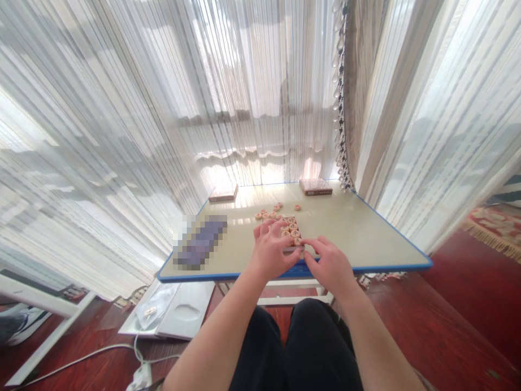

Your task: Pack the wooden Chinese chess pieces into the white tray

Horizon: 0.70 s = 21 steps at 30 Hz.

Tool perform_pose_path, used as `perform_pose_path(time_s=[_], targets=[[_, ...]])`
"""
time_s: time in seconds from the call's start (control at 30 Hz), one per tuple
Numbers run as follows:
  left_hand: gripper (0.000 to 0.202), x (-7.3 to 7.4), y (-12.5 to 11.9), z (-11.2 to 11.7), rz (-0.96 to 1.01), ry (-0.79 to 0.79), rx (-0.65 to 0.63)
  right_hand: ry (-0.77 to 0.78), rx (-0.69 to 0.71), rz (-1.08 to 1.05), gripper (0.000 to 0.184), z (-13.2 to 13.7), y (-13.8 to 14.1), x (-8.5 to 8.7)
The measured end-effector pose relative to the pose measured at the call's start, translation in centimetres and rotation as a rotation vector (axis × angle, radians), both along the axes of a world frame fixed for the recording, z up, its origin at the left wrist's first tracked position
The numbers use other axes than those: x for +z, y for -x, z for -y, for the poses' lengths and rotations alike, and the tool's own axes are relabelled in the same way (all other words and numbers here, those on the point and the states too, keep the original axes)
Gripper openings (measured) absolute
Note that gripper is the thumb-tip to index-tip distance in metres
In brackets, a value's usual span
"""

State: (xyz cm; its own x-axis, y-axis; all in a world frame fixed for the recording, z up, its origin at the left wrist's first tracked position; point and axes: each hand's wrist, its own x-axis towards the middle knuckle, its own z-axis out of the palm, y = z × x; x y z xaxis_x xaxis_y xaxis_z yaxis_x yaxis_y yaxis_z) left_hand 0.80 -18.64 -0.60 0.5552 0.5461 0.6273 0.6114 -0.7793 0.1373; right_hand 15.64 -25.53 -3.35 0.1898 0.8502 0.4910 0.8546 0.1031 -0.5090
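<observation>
A small box (300,228) of round xiangqi pieces (292,227) sits near the table's front edge, the pieces laid in rows with dark characters on top. My left hand (269,247) is over the box's left part with its fingers spread, hiding some of the pieces. Its thumb reaches along the front of the box. At the front right corner is my right hand (329,265), index finger stretched to the box and thumb apart below it. Behind the box, several loose xiangqi pieces (274,215) lie on the table.
The cream table (350,233) has a blue rim. Two flat boxes, one on the left (223,193) and one on the right (316,187), lie at its back. A pixelated dark object (201,241) is at the left. Below are an open white case (183,309) and a power strip (140,376).
</observation>
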Motion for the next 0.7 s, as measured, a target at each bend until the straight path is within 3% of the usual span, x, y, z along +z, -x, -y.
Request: perform_pose_path(time_s=[0.37, 0.7], targets=[[0.019, 0.15, 0.44, 0.21, 0.108, -0.069, 0.097, -0.027, -0.027, 0.023, 0.029, -0.09, 0.11, -0.02], [0.015, 0.2, 0.52, 0.19, 0.06, -0.065, 0.039, -0.061, -0.024, 0.028, 0.027, -0.08, 0.0, -0.3]])
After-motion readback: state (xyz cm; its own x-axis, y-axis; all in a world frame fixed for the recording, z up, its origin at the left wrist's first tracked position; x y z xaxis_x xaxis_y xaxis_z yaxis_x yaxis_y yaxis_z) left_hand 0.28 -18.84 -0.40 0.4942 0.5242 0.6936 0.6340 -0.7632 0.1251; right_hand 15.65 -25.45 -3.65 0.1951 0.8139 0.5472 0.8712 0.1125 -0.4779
